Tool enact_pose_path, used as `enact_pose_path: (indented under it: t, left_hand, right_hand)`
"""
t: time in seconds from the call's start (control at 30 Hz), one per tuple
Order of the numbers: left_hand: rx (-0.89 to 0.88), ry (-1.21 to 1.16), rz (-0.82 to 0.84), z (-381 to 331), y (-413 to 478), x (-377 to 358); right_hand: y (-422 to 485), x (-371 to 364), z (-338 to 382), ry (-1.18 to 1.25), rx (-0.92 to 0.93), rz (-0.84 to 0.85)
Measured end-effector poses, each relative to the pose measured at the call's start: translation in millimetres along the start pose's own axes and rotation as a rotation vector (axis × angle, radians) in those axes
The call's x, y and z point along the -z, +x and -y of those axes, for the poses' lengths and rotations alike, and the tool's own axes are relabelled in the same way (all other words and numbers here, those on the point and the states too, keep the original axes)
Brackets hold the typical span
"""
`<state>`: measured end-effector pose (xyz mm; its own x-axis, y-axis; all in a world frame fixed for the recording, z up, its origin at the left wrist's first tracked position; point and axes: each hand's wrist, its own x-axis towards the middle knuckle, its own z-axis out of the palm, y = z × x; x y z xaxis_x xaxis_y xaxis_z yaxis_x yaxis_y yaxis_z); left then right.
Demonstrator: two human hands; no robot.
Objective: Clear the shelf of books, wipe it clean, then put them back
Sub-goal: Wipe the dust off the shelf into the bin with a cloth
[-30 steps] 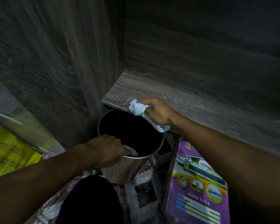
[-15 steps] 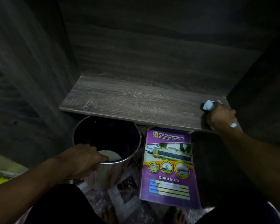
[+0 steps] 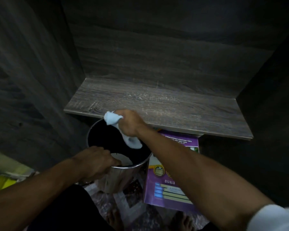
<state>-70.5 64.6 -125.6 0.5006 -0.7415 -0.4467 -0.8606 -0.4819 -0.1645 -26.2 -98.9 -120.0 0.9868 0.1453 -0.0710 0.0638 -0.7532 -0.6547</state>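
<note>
Right hand grips a crumpled pale-blue cloth at the grey wood-grain shelf's front edge; left hand holds the steel bin's rim. Purple book on the floor reads "BUKU".

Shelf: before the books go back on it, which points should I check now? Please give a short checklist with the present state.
1. Shelf free of books: ok.
2. Shelf surface clean: cannot tell; pale streaks show, either dust or scratches.
3. Cloth gripped in right hand at the shelf's front edge: ok.
4. Bin below that edge, left hand gripping its rim: ok.
5. Purple book ready on the floor beside the bin: ok.
6. Other books located: cannot tell; only this one shows clearly.
</note>
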Motion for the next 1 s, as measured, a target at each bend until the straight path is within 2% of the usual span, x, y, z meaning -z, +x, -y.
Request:
enact_pose_path:
  t: [0.1, 0.2, 0.27, 0.3, 0.37, 0.4, 0.47, 0.6, 0.67, 0.73, 0.8, 0.87, 1.0]
  left_hand:
    - [-0.003, 0.008, 0.004, -1.1, 1.9, 1.7]
    - [-0.025, 0.015, 0.023, -2.6, 2.9, -1.0]
    - [-0.040, 0.019, 0.034, -3.1, 4.8, 0.5]
    - [-0.045, 0.017, 0.039, -3.6, 6.3, 2.1]
    - [-0.060, 0.019, 0.065, -5.5, 10.6, 5.3]
    - [-0.069, 0.025, 0.078, -7.0, 12.8, 7.0]
    - [-0.077, 0.040, 0.093, -7.9, 16.1, 8.9]
    - [-0.072, 0.044, 0.080, -6.8, 21.3, 4.5]
    - [-0.074, 0.031, 0.082, -4.3, 22.8, 3.3]
    - [-0.079, 0.032, 0.079, -1.9, 23.6, 4.3]
    - [-0.070, 0.021, 0.082, -0.4, 24.2, 5.0]
    - [-0.069, 0.014, 0.075, 1.8, 24.7, 4.2]
    - [-0.071, -0.009, 0.065, 6.4, 24.7, 2.1]
  right_hand:
    - [-9.9, 34.8, -23.7, 0.186, -0.136, -0.157]
    - [-32.6, 95.6, -69.9, 0.190, -0.254, -0.394]
    - [-60.0, 138.1, -113.1, 0.002, -0.375, -0.514]
    - [-76.8, 157.4, -139.3, -0.139, -0.496, -0.548]
    - [-112.6, 183.7, -186.3, -0.347, -0.762, -0.550]
    - [-125.6, 188.7, -206.3, -0.426, -0.830, -0.527]
    - [-131.7, 184.3, -227.2, -0.466, -0.835, -0.462]
    - [-98.0, 144.1, -211.6, -0.501, -0.864, -0.528]
    - [-72.9, 121.2, -184.0, -0.414, -0.676, -0.488]
    - [-55.7, 103.8, -157.9, -0.167, -0.463, -0.410]
    - [-47.8, 107.4, -149.8, -0.004, -0.377, -0.492]
    - [-48.5, 129.5, -160.2, -0.080, -0.435, -0.606]
    - [-75.0, 173.2, -196.2, -0.490, -0.685, -0.445]
